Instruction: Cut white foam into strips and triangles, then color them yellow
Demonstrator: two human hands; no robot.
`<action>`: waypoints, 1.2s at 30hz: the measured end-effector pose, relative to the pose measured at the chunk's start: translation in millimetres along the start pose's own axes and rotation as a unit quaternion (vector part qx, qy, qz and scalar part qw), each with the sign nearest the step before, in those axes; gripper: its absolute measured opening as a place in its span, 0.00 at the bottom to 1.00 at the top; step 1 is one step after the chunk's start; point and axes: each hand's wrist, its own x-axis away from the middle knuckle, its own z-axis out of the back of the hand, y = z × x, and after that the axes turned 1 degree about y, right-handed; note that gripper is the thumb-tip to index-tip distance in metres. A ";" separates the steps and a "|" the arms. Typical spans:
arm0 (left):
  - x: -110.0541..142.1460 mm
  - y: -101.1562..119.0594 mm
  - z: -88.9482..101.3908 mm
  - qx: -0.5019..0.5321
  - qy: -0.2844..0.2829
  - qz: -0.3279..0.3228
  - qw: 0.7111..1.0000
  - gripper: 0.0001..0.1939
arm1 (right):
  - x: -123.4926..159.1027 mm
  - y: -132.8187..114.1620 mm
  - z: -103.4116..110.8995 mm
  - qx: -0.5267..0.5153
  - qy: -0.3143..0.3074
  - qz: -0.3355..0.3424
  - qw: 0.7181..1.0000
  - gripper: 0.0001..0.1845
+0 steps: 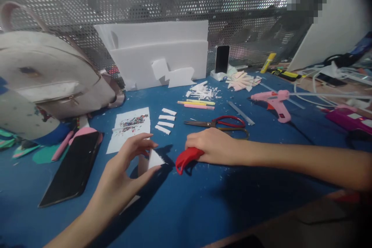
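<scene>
My left hand pinches a small white foam-like piece with a pointed corner between thumb and fingertips, above the blue table. My right hand is closed over a red plastic tool with a curved, looped end. My fingers hide the rest of it, so its exact kind cannot be made out. Just beyond this hand lie scissors with red handles. Several narrow white strips lie beyond my left hand. Partly under my left wrist is another white piece.
At left are a black phone, a backpack and a paper sheet with tiny coloured bits. Farther back stand white boards, an upright phone and highlighters. A pink glue gun with its cord lies right.
</scene>
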 end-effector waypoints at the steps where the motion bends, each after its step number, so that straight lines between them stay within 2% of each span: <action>1: -0.3 0.4 -0.3 0.004 -0.006 0.005 1.000 0.25 | -0.1 -1.2 1.2 -0.013 -0.001 -0.004 1.000 0.03; 4: -2.3 4.2 -2.8 0.039 -0.028 0.033 0.998 0.24 | -2.8 -7.2 7.8 -0.132 -0.004 -0.043 0.990 0.04; 8: -6.4 12.4 -8.2 0.073 -0.053 0.061 0.994 0.24 | -9.7 -16.7 17.3 -0.385 -0.030 -0.091 0.918 0.09; 10: -8.0 15.6 -10.5 0.073 -0.055 0.058 0.994 0.24 | -12.6 -19.6 18.8 -0.433 -0.043 -0.071 0.898 0.08; 15: -10.6 17.4 -13.0 0.056 -0.060 0.044 0.996 0.23 | -15.4 -20.7 14.4 -0.461 -0.040 -0.043 0.885 0.06; 22: -13.0 14.2 -16.9 0.065 -0.071 0.060 0.994 0.24 | -9.7 -20.2 13.6 -0.396 0.008 -0.042 0.917 0.03; 25: -14.1 14.5 -18.2 0.097 -0.082 0.079 0.989 0.24 | -11.0 -9.2 27.1 -0.299 0.038 -0.046 0.952 0.05; 27: -15.6 16.9 -18.3 0.138 -0.091 0.094 0.982 0.25 | -17.3 8.8 43.3 -0.208 0.083 -0.064 0.972 0.06; 31: -20.6 27.6 -18.5 0.243 -0.103 0.149 0.953 0.25 | -40.8 64.9 79.6 -0.085 0.194 -0.144 0.967 0.07; 33: -23.6 33.2 -20.0 0.308 -0.112 0.189 0.926 0.22 | -53.5 92.5 91.0 -0.030 0.210 -0.178 0.961 0.06; 36: -27.3 37.1 -24.8 0.422 -0.131 0.246 0.863 0.18 | -67.9 120.4 96.1 0.038 0.222 -0.223 0.948 0.08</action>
